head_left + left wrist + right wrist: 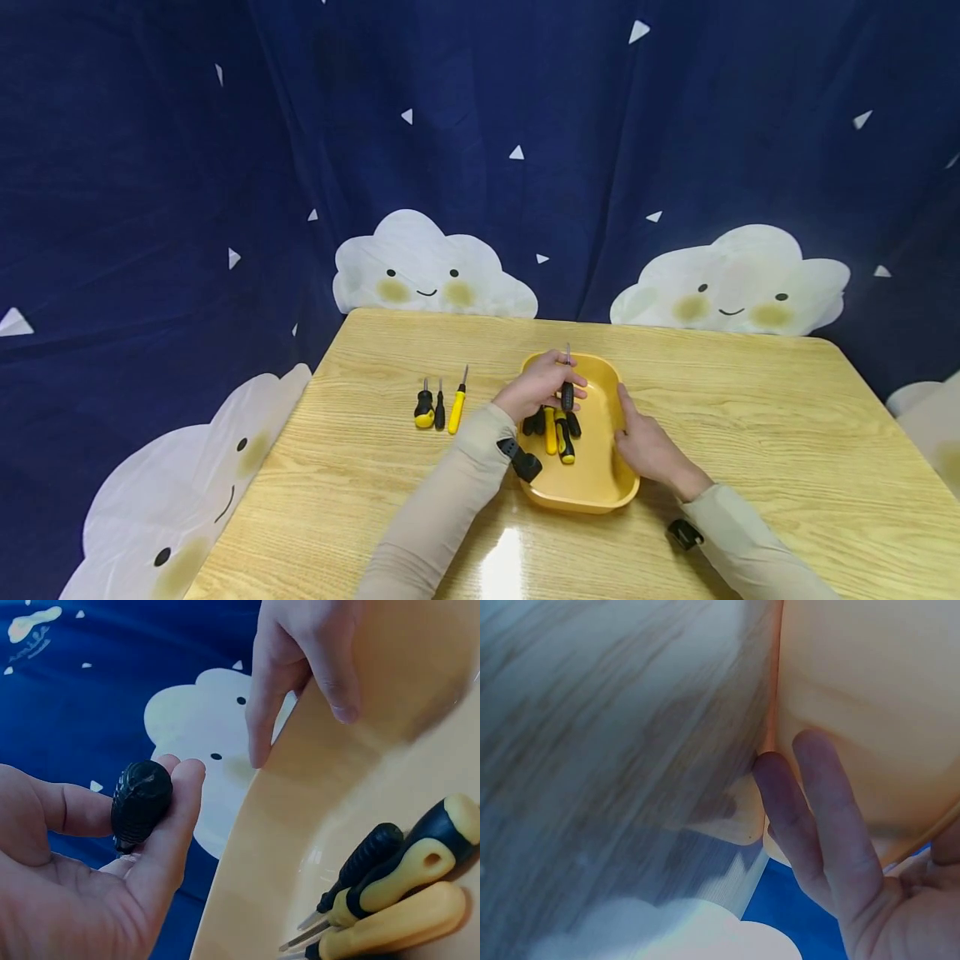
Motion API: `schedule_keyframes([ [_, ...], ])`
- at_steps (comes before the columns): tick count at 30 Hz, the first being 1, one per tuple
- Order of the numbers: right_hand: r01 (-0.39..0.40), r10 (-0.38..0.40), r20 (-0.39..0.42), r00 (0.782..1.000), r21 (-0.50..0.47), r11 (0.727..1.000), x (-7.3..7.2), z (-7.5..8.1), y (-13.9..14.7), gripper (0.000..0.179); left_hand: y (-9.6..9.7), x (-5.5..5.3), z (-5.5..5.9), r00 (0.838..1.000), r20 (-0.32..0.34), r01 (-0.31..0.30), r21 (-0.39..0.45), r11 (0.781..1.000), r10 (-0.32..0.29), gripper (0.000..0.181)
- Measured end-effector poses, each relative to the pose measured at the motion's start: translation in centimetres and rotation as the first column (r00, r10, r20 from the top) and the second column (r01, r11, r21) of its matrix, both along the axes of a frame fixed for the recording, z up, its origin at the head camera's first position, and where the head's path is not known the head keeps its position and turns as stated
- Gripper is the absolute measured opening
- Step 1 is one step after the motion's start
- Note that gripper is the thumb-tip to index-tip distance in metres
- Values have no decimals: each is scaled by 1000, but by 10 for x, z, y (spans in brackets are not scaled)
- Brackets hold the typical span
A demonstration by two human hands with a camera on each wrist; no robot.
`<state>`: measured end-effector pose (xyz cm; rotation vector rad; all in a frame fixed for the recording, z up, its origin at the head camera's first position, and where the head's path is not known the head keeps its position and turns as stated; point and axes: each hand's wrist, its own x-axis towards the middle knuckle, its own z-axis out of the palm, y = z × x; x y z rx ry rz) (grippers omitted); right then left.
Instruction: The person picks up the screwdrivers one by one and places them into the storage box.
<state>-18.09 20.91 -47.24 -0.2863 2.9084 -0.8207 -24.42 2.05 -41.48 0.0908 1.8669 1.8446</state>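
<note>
My left hand (pixel 534 388) is raised over the far left part of a yellow plastic tray (pixel 592 483). Its thumb and fingers pinch a screwdriver (pixel 567 397) by its black handle, the shaft pointing away. With thumb inside and fingers outside, my right hand (pixel 651 446) grips the tray's right wall. Inside the tray lie several screwdrivers, among them a yellow-handled one (pixel 397 919), a black-and-yellow one (pixel 442 851) and a small black one (pixel 367 859). My left wrist partly hides the ones at the tray's left side in the head view.
Left of the tray, three screwdrivers stand in a row on the wooden table (pixel 750 400): a stubby black-and-yellow one (pixel 423 410), a thin black one (pixel 440 410) and a yellow one (pixel 457 408). A dark blue curtain (pixel 465 100) with cloud prints hangs behind the table.
</note>
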Motion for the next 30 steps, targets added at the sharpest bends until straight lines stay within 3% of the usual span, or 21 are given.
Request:
schedule_keyframes([
  [16, -1, 1, -34, 999, -1, 1000, 0, 0, 0, 72, 20, -6, -10, 999, 35, 7, -47, 999, -5, 31],
  [22, 0, 0, -6, 1000, -19, 1000, 1, 1, -1, 72, 27, -8, -15, 1000, 22, 7, -61, 998, -5, 16],
  [25, -6, 6, -33, 999, -7, 1000, 1, 1, -1, 71, 30, -8, -17, 1000, 4, 16, -92, 996, -16, 6],
  [30, -12, 12, -61, 998, 2, 1000, 1, 1, -1, 72, 34, -8, -21, 999, -10, 39, -115, 993, -40, 7],
])
